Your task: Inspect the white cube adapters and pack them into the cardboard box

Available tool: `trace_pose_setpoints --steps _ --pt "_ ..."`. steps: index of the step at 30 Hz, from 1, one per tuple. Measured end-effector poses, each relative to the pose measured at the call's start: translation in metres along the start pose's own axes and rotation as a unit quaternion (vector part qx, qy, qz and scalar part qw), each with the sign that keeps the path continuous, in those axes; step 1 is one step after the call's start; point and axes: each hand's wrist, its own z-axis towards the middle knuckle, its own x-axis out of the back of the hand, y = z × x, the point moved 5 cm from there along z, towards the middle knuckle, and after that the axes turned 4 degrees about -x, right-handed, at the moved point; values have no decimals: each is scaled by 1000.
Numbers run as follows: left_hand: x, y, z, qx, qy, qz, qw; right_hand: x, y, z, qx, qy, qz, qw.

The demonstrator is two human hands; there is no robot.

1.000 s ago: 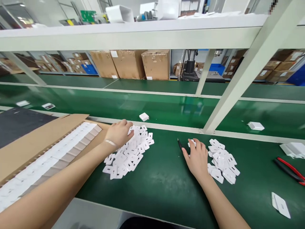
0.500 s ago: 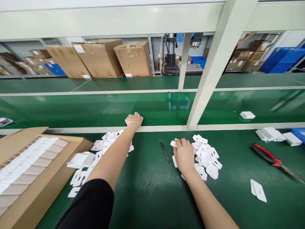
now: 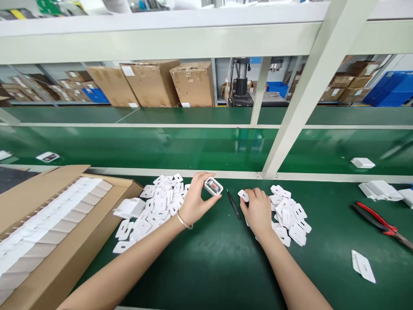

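Note:
Between its thumb and fingers my left hand (image 3: 197, 199) holds a small white housing (image 3: 213, 186), whose open side shows parts inside. My right hand (image 3: 257, 211) pinches a small white slotted plate (image 3: 243, 196) at the left edge of a pile of white plates (image 3: 286, 217). Black tweezers (image 3: 233, 204) lie on the green bench between the hands. A larger pile of white plates (image 3: 161, 202) spreads to the left of my left hand, partly behind the wrist.
An open cardboard box (image 3: 80, 241) with rows of white parts stands at the left. Red-handled pliers (image 3: 383, 223) and two white pieces (image 3: 363, 265) lie at the right. A slanted cream post (image 3: 300, 103) rises beyond the bench edge.
My left hand has come back from the green channel behind the bench and now shows a white housing in its grasp. The camera view has shifted; my right hand remains beside its pile.

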Motion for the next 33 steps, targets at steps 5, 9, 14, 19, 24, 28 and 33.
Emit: trace_pose_setpoints --steps 5,9,14,19,24,28,33 --pt "21 36 -35 45 43 2 998 14 -12 -3 37 41 93 994" --pt "15 35 -50 49 68 30 996 27 -24 -10 74 54 191 977" --pt "-12 23 -64 49 4 44 998 42 -39 -24 120 46 269 955" --pt "-30 21 -70 104 -90 -111 984 50 -46 -34 161 53 302 938" --pt "-26 20 -74 146 -118 -206 961 51 -44 -33 122 51 304 943" --pt "-26 18 -80 153 -128 -251 947 57 -45 -34 113 53 303 945" --pt "-28 24 -79 119 -111 -217 963 59 -54 -38 153 32 309 938"
